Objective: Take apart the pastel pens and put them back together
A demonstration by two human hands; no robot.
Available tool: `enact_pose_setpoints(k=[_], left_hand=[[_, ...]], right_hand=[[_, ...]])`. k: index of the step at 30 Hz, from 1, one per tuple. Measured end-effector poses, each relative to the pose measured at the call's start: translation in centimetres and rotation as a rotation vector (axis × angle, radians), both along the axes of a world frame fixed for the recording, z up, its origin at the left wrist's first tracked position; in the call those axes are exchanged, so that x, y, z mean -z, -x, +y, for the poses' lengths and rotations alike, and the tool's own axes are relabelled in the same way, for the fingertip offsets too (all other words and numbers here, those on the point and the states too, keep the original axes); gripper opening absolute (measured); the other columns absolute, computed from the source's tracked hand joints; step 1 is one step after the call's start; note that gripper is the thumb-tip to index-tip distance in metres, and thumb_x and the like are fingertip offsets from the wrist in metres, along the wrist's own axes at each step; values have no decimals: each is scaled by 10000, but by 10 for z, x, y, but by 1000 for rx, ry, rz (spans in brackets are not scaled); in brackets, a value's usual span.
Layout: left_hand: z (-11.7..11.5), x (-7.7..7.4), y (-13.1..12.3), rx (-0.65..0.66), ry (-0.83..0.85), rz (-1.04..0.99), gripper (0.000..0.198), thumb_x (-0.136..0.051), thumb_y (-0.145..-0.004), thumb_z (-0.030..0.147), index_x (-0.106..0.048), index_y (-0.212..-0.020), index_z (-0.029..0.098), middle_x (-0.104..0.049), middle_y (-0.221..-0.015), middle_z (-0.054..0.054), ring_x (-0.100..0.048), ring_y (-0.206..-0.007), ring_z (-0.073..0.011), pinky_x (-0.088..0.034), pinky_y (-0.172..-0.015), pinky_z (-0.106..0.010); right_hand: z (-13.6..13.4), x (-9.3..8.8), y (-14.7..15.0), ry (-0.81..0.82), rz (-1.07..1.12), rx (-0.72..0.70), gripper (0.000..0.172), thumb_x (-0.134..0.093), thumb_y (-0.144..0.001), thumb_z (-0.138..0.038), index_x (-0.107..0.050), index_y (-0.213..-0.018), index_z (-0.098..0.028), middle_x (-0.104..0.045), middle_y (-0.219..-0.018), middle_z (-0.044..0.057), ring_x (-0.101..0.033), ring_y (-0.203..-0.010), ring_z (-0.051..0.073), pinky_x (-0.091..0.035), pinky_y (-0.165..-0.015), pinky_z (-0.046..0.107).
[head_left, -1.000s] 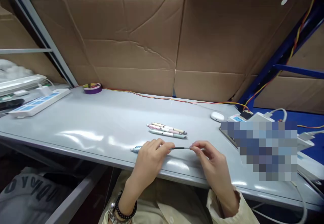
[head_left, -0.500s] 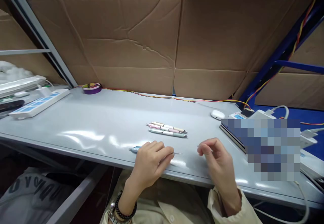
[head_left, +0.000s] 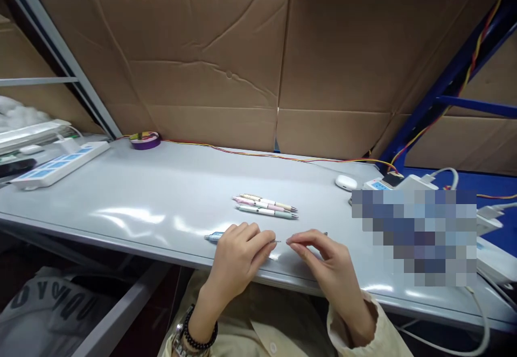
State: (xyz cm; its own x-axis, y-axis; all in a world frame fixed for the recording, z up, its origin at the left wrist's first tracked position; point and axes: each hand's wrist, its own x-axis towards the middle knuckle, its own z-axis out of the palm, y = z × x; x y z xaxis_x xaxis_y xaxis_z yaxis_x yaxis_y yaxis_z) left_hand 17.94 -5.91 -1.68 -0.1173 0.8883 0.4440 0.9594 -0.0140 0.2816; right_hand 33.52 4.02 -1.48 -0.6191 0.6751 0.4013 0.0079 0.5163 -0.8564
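My left hand [head_left: 241, 257] is closed around a light-blue pen [head_left: 212, 236], whose clicker end sticks out to the left. From its fingertips a thin refill tip [head_left: 278, 241] points right. My right hand [head_left: 323, 254] faces it with thumb and forefinger pinched together, a small gap from that tip. Whatever sits in this pinch is too small to make out. Just behind the right hand shows a small dark piece [head_left: 325, 233] on the table. Beyond the hands, three pens lie side by side: a beige pen [head_left: 270, 202], a pink pen [head_left: 258, 204] and a pale green pen [head_left: 266, 211].
The grey table [head_left: 181, 184] has a roll of purple tape [head_left: 145, 140] at its back edge. A power strip [head_left: 60, 164] lies at left. To the right are a white case [head_left: 346, 182], chargers [head_left: 418, 182] and a blurred-out item [head_left: 420, 233]. Cardboard [head_left: 202, 50] stands behind.
My right hand has moved left, bringing its pinched fingertips close to the refill tip. Less of the refill shows beyond my left fingers. The three pens lie as before.
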Motion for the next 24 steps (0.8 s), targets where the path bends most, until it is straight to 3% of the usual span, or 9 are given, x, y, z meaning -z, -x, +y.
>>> enact_pose_setpoints(k=[12, 17, 24], left_hand=[[1, 1, 1, 14, -10, -3, 246, -342, -967, 313, -567, -921, 226, -536, -739, -3, -448, -668, -172, -273, -615, -283], [1, 2, 1, 42, -48, -1, 298, -308, -975, 332, -577, -937, 211, -550, -745, -15, -459, -667, -174, -290, -607, -283], [0, 5, 2, 96, -130, -113, 149, -390, -955, 277, -493, -1034, 205, -587, -807, -14, -499, -691, -178, -351, -637, -294]], right_hand=[[-3, 0, 6, -93, -20, -24, 84, -561, -845, -214, -642, -824, -216, -670, -777, 5, -628, -739, 147, -498, -682, 249], [-5, 3, 11, -57, 33, -15, 37, -590, -822, -229, -594, -853, -210, -665, -776, -1, -649, -728, 147, -517, -673, 238], [-5, 3, 17, -97, -2, -19, 62, -589, -822, -229, -599, -765, -208, -642, -717, -9, -602, -669, 137, -484, -638, 244]])
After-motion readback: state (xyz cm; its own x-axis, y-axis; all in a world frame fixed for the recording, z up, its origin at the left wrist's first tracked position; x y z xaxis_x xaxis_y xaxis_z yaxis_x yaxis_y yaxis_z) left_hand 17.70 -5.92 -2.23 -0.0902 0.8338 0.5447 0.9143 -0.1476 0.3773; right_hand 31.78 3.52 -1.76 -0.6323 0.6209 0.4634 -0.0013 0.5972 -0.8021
